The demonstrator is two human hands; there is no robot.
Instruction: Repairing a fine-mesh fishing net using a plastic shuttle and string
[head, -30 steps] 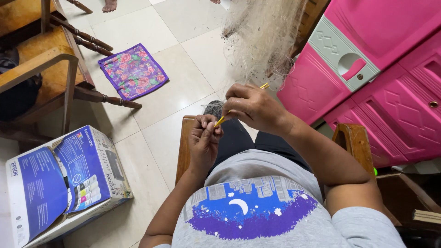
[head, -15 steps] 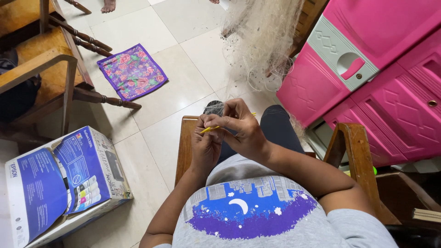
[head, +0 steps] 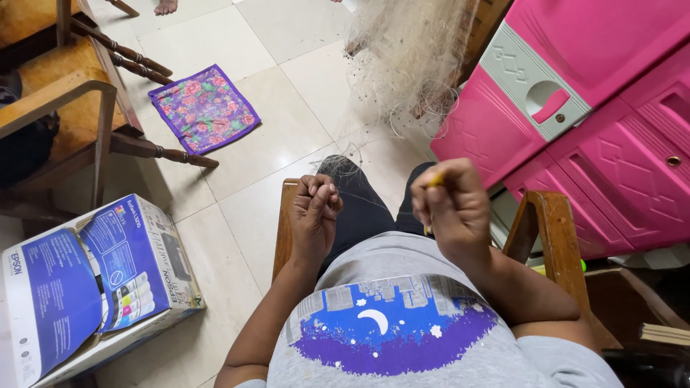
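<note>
- A person seated in a wooden armchair [head: 550,215], seen from above, works on a pale fishing net [head: 410,54] that hangs in a bunched, wispy mass at about 12 o'clock from the hands.
- The net is cream-coloured, very fine and tangled, with small dark specks scattered through it; thin loose loops trail off its lower edge toward the lap.
- The right hand [head: 453,208] sits at about 3 o'clock from the left one, fingers curled into a closed grip around a slim yellow netting needle [head: 433,181]. Only a short yellow tip shows above the knuckles and a sliver below; the rest is hidden inside the fist.
- The left hand [head: 315,208] is closed into a tight fist, knuckles up. It seems to pinch a strand of thread, but the thread is too fine to make out for certain.
- The hands are apart, above dark trousers and a grey shirt with a blue and purple night-sky print.
- At 2 o'clock stands a glossy pink plastic cabinet [head: 611,93] with moulded panels and a grey latch plate; its top and right side are cut off.
- At 10 o'clock a purple floral cloth mat [head: 203,109] lies flat on the cream tiled floor [head: 280,136].
- At 8 o'clock a blue and white cardboard box [head: 93,280] lies with its flaps open.
- At 10 o'clock, further out, another wooden chair [head: 72,93] with turned rungs is partly cut off by the edge.
</note>
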